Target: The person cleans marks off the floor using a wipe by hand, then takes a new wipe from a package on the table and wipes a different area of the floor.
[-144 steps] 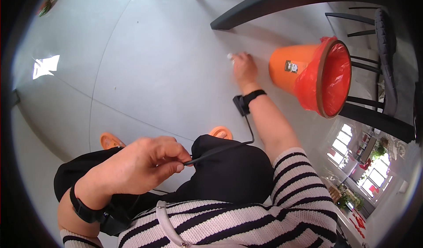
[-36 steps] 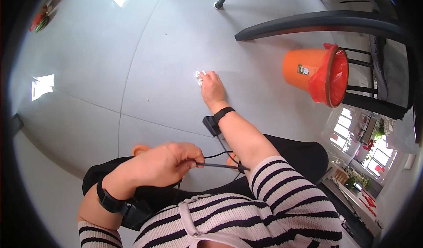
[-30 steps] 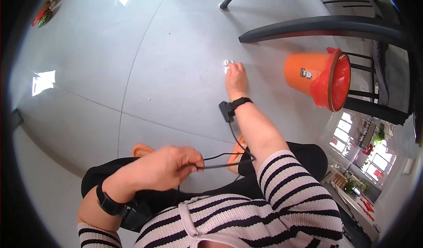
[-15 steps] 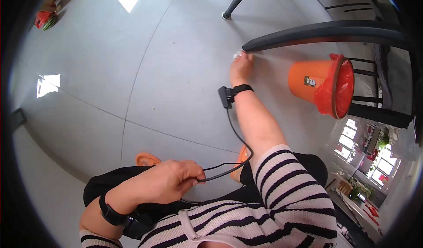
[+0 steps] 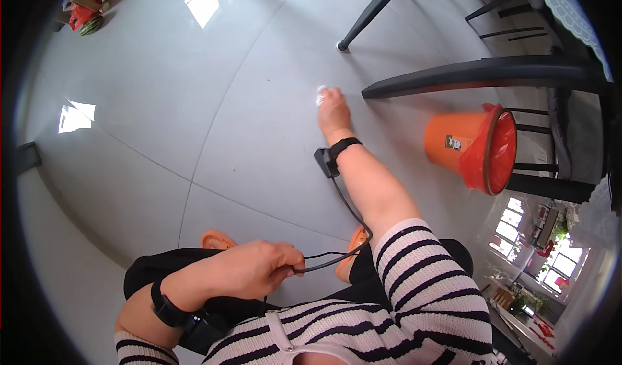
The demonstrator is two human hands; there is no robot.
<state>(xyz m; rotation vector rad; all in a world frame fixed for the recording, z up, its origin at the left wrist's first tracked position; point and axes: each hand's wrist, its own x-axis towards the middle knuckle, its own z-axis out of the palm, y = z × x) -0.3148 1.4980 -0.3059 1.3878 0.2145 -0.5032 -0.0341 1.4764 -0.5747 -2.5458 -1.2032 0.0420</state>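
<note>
My right hand [image 5: 335, 114] reaches out to the pale tiled floor [image 5: 253, 132]. Its fingers are closed on a small crumpled white tissue [image 5: 321, 95] pressed to the tiles, mostly hidden under them. A strap with a black box [image 5: 326, 161] sits on that wrist, and a black cable [image 5: 350, 204] runs from it. Close to my lap, my left hand [image 5: 259, 271] pinches this cable between thumb and fingers. That wrist wears a black strap [image 5: 167, 307] as well.
Right of my right hand stand a dark table leg [image 5: 453, 79] and an orange bin [image 5: 444, 135] lined with a red bag [image 5: 478, 148]. Another dark leg [image 5: 372, 14] rises farther off. Dark specks [image 5: 269, 80] dot the floor. My orange shoes [image 5: 217, 239] show below.
My right hand has moved left over the floor with the tissue, away from the foot of the table leg. My left hand still pinches the cable. The whole view has shifted slightly.
</note>
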